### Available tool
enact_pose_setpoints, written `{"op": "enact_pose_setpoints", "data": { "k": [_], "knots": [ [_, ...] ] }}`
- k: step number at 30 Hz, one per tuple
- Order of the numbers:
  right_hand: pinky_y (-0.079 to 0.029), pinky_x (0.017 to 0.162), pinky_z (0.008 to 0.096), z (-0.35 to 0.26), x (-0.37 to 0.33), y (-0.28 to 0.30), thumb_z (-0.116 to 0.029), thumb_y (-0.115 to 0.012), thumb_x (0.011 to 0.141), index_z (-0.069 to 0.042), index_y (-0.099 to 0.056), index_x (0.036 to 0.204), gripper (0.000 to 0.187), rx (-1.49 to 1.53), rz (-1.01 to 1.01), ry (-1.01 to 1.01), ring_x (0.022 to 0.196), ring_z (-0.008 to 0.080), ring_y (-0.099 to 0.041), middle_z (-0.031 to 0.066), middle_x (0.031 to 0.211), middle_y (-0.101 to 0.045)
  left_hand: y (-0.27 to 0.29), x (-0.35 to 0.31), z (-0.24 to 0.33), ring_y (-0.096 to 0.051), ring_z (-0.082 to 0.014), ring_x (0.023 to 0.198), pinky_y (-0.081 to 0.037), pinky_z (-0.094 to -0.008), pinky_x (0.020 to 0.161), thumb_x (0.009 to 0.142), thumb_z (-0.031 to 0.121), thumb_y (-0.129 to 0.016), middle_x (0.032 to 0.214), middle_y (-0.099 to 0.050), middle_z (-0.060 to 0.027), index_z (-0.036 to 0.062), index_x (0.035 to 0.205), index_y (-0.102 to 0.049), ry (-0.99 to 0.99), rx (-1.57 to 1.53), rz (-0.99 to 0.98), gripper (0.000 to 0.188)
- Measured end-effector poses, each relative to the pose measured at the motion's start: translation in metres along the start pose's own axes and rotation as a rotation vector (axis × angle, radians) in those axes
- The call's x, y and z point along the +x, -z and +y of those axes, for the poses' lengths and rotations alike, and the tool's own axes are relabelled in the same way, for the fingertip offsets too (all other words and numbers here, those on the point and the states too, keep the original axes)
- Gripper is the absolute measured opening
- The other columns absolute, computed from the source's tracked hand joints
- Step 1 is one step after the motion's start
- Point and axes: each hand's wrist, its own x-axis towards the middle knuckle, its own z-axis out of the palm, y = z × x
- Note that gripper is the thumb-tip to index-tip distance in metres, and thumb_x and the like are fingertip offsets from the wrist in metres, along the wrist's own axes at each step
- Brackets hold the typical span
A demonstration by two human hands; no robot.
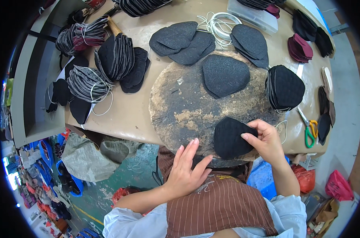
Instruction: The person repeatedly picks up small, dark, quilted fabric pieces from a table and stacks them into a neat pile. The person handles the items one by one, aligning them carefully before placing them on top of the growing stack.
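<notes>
On the near side of a round, worn wooden block [176, 103] lies a rounded black fabric piece [230, 141]. My right hand [265, 139] pinches its right edge between thumb and fingers. My left hand [190, 166] holds nothing, its fingers spread near the block's front edge, left of the piece. Farther back on the block rests a small stack of dark grey, speckled foam pieces [225, 75]. A bundle of black quilted pieces [287, 87] tied with string sits at the block's right edge.
Scissors [310, 131] with green and orange handles lie at the right. Tied bundles of black pieces [115, 57] crowd the left. Behind the block are more foam pieces [176, 37], a white string coil [223, 25] and a clear plastic box [253, 18]. Maroon pieces [299, 48] lie at the far right.
</notes>
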Motion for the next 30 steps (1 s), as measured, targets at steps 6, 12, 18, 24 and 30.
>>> {"op": "enact_pose_setpoints", "data": {
  "k": [6, 12, 18, 24, 30],
  "knots": [
    [-0.051, 0.068, 0.019, -0.001, 0.001, -0.002, 0.002, -0.065, 0.086, 0.002, -0.057, 0.102, 0.018, 0.038, 0.003, -0.014, 0.081, 0.0033, -0.06, 0.0023, 0.09, -0.065, 0.004, 0.021, 0.008, -0.044, -0.0295, 0.13, -0.027, -0.0525, 0.107, 0.078, 0.027, -0.068, 0.144, -0.038, -0.0209, 0.0042, 0.134, -0.047, -0.176, 0.049, -0.116, 0.064],
    [-0.051, 0.066, 0.0198, -0.003, -0.001, -0.004, 0.001, -0.066, 0.085, 0.002, -0.059, 0.099, 0.015, 0.0, 0.039, -0.028, 0.079, 0.0043, -0.06, 0.0032, 0.089, -0.066, -0.004, 0.039, 0.015, -0.036, -0.0266, 0.135, -0.019, -0.0542, 0.109, 0.073, 0.041, -0.071, 0.147, -0.036, -0.0164, 0.0036, 0.137, -0.043, -0.168, 0.214, -0.3, 0.079],
    [-0.043, 0.047, 0.0296, -0.019, -0.001, 0.005, -0.01, -0.072, 0.081, -0.002, -0.057, 0.085, 0.017, -0.684, 0.135, 0.023, 0.05, 0.0159, -0.058, 0.0075, 0.057, -0.058, -0.003, 0.061, 0.03, -0.039, -0.0275, 0.129, -0.023, -0.0492, 0.103, 0.066, 0.056, -0.072, 0.149, -0.033, -0.0158, 0.0152, 0.137, -0.046, -0.039, 0.206, -0.302, 0.086],
    [-0.041, 0.045, 0.0317, -0.021, -0.011, 0.01, -0.015, -0.074, 0.08, -0.005, -0.057, 0.082, 0.019, -0.474, -0.011, 0.287, 0.046, 0.0153, -0.055, 0.0049, 0.052, -0.054, 0.005, 0.092, 0.008, -0.049, -0.0293, 0.113, -0.035, -0.0434, 0.097, 0.067, 0.022, -0.083, 0.133, -0.047, -0.0189, 0.0039, 0.122, -0.048, 0.047, -0.11, 0.039, 0.068],
    [-0.048, 0.079, 0.0307, -0.052, 0.006, 0.074, -0.009, -0.074, 0.076, -0.001, -0.062, 0.101, 0.028, -0.695, 0.529, 0.688, 0.089, 0.0215, -0.062, 0.0117, 0.096, -0.064, 0.064, 0.092, -0.032, -0.053, -0.025, 0.114, -0.044, -0.0353, 0.096, 0.078, -0.001, -0.071, 0.129, -0.046, -0.0171, 0.0008, 0.135, -0.036, 0.596, -0.882, 0.35, 0.066]
  ]
}}
